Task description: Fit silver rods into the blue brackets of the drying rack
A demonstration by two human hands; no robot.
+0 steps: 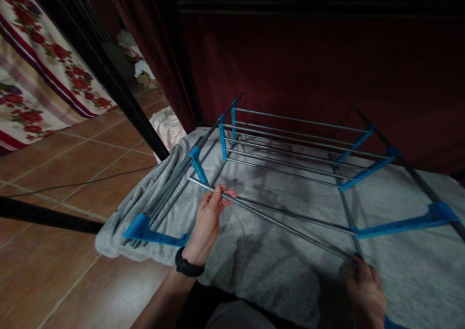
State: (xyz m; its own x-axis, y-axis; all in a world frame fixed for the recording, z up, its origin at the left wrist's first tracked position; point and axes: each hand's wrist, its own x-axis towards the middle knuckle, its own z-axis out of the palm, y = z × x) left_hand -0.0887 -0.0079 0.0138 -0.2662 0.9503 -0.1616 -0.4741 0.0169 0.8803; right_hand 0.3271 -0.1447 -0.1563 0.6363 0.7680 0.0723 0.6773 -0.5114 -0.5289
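A thin grey metal tube (276, 221) slants across the front of a partly assembled rack (286, 163) with grey rods and blue plastic brackets. Close to the tube's left end, my left hand (214, 204) pinches it, with a black band on the wrist. My right hand (366, 283) is closed around the tube's lower right end, in shadow. Just behind lies another rod (298, 216) that runs to a blue bracket (403, 226) on the right. The left tip of the held tube is free, near a blue bracket (198, 164).
Several loose grey tubes (169, 191) lie on the left side of the grey blanket (261, 271) under the rack. A black post (119, 96) stands at the left, above a tiled floor (72, 271). Dark red curtain (308, 72) hangs behind.
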